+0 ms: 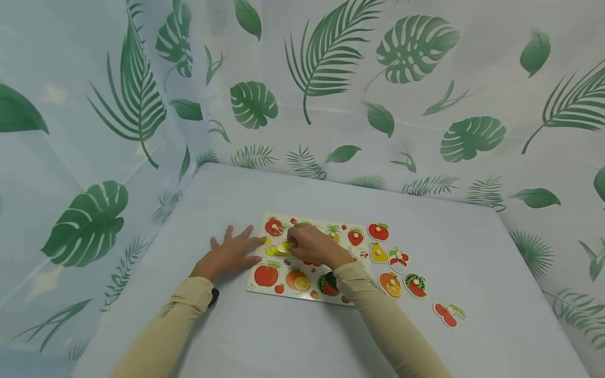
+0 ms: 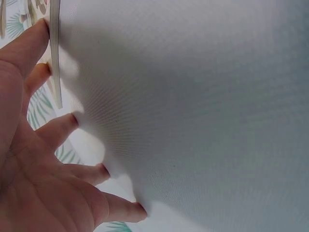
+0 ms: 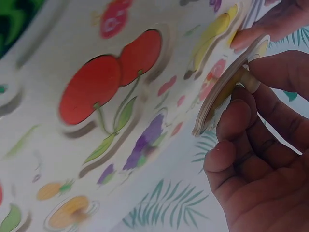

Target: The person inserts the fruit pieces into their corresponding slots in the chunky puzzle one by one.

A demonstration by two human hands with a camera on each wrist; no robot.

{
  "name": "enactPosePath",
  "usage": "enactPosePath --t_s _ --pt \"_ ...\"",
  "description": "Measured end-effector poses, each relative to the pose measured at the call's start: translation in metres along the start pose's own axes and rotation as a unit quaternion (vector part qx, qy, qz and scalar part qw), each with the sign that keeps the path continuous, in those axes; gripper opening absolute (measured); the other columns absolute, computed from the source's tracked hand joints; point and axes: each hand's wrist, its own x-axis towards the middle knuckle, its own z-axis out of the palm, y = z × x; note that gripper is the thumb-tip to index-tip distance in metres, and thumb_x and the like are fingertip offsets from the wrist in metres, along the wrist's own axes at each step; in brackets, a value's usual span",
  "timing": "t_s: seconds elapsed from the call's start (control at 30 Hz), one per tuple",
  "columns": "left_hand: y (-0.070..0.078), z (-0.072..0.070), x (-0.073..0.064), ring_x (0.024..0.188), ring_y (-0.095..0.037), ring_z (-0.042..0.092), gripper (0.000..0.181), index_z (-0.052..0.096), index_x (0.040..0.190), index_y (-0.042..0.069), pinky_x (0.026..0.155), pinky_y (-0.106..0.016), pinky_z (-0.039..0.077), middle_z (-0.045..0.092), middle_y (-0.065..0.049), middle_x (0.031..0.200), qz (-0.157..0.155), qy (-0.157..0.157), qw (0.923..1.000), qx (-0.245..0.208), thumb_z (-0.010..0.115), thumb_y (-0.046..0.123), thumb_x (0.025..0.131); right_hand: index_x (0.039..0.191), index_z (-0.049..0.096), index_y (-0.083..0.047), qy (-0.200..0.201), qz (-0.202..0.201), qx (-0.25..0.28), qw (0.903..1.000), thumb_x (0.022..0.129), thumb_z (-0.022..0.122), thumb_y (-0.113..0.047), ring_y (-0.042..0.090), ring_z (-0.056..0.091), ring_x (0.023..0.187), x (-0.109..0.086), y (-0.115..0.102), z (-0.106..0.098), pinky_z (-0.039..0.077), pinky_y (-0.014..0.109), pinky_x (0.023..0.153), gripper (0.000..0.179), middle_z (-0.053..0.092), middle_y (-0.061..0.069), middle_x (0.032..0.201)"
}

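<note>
A white wooden fruit puzzle board (image 1: 264, 290) lies flat on the table. My left hand (image 1: 230, 254) is at its left side with fingers spread, index finger and thumb touching the board's edge. In the left wrist view, the other fingertips (image 2: 140, 210) rest on the white surface. The right hand (image 1: 314, 244) pinches the knob of a yellow banana puzzle piece (image 3: 222, 94), tilted close over the board's left part. Beside it shows the printed yellow banana space (image 3: 211, 35). Knobbed pomegranate (image 1: 274, 227) and strawberry (image 1: 355, 236) pieces sit in the board's upper row.
Loose knobbed pieces lie right of the board: a red fruit (image 1: 378, 231), a pear (image 1: 378, 253), an orange (image 1: 390, 286), a watermelon (image 1: 416, 286) and, farthest out, red cherries (image 1: 446, 316). Leaf-printed curtains (image 1: 331, 115) hang behind the white table (image 1: 283, 346) and on its left.
</note>
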Motion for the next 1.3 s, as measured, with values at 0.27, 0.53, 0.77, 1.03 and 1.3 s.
enactPosePath --t_s 0.27,0.53,0.77,1.03,1.3 --pt "0.002 0.000 0.003 0.157 -0.060 -0.002 0.061 0.054 0.160 0.032 0.110 -0.090 0.003 0.020 -0.013 0.177 -0.006 -0.002 0.9999 0.009 0.072 0.043 0.103 0.096 0.069 -0.005 -0.008 -0.030 -0.003 0.9995 0.099 0.069 -0.002 0.018 0.053 0.079 0.022 -0.005 0.003 0.050 0.030 0.073 0.005 0.062 0.003 0.089" --pt "0.005 -0.001 0.000 0.157 -0.060 -0.002 0.063 0.053 0.161 0.032 0.111 -0.089 0.004 0.020 -0.014 0.177 -0.004 -0.003 1.0000 0.007 0.073 0.043 0.103 0.099 0.070 -0.005 -0.036 -0.011 -0.001 0.9993 0.099 0.070 -0.002 0.018 0.055 0.081 0.035 -0.007 0.012 0.051 0.030 0.074 0.003 0.064 0.004 0.093" --pt "0.001 -0.002 -0.001 0.157 -0.060 0.000 0.062 0.052 0.161 0.031 0.111 -0.090 0.005 0.021 -0.014 0.177 0.003 0.005 1.0000 0.006 0.073 0.041 0.103 0.104 0.072 -0.006 -0.054 0.013 -0.017 0.9983 0.100 0.073 -0.007 0.017 0.059 0.084 0.038 -0.009 0.017 0.056 0.032 0.081 0.004 0.069 0.005 0.099" --pt "0.007 -0.005 -0.004 0.158 -0.059 -0.001 0.063 0.052 0.161 0.032 0.112 -0.089 0.005 0.021 -0.014 0.177 -0.004 0.001 1.0000 0.008 0.073 0.041 0.103 0.101 0.073 -0.004 -0.061 0.004 0.002 0.9981 0.098 0.071 -0.002 0.016 0.058 0.080 0.039 -0.008 0.021 0.052 0.028 0.073 0.004 0.065 0.003 0.094" --pt "0.005 -0.004 -0.001 0.158 -0.059 -0.003 0.063 0.049 0.163 0.032 0.112 -0.089 0.004 0.019 -0.014 0.178 -0.003 -0.003 0.9999 0.014 0.071 0.042 0.104 0.097 0.072 -0.005 -0.069 0.015 0.022 0.9973 0.098 0.070 0.000 0.016 0.057 0.076 0.038 -0.007 0.024 0.050 0.025 0.065 0.006 0.062 0.002 0.089"
